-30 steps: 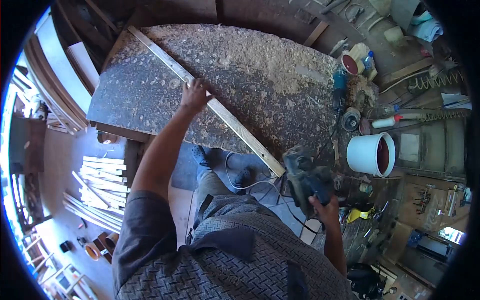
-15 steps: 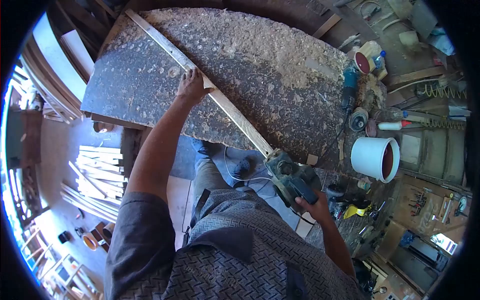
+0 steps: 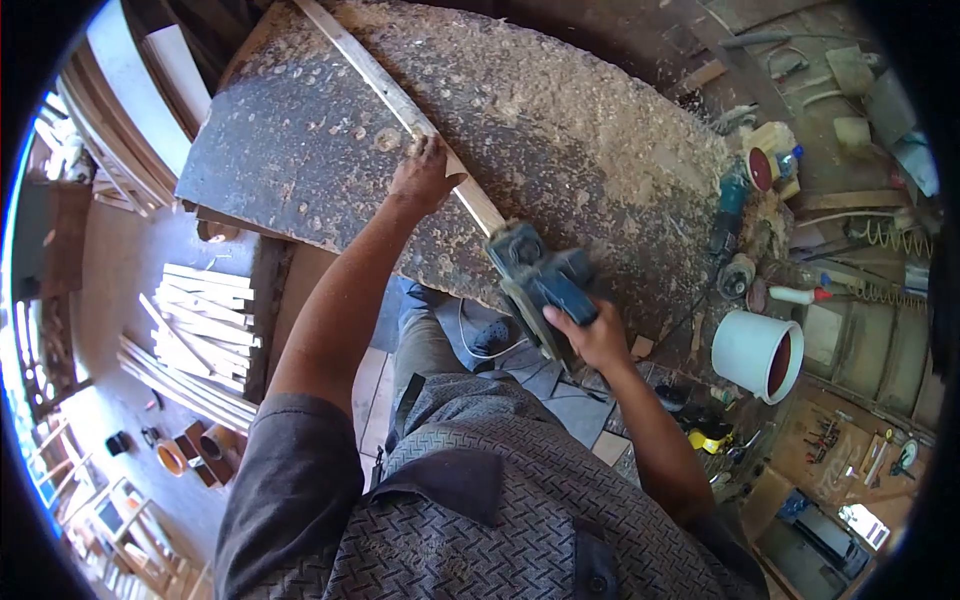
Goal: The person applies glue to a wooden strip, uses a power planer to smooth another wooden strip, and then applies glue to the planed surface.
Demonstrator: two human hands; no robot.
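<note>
A long narrow wooden strip (image 3: 365, 68) lies diagonally on the speckled, dust-covered bench (image 3: 300, 150). My left hand (image 3: 424, 176) is pressed over the strip near its middle, with fingers wrapped across it. The handle of a dark green and blue power planer (image 3: 540, 280) is in my right hand (image 3: 592, 335). The planer sits over the strip's near part and hides that end.
At the bench's right stand a blue angle grinder (image 3: 731, 205), a sanding disc (image 3: 759, 170) and a white bucket (image 3: 745, 350). Stacked pale strips (image 3: 205, 325) lie on the floor to the left. A cable runs near my feet.
The planer and my right hand have moved up and left along the strip, toward my left hand. My left hand still rests on the strip. The whole view has shifted a little.
</note>
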